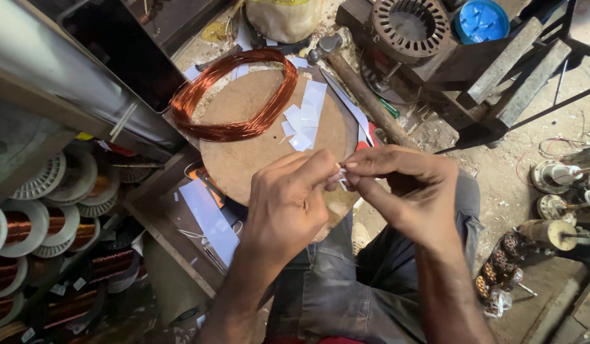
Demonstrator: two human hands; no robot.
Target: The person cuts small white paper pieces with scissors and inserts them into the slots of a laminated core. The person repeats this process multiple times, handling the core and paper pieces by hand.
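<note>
Mostly hidden between the fingertips, a small white paper strip (341, 173) sits where the left hand (288, 207) and right hand (403, 188) meet, each grip pinched on it above the near edge of the round wooden desk (244, 150). Farther off lie a copper wire coil (234, 95), loose white paper strips (305, 114) and a hammer (358, 83), its handle partly covered.
</note>
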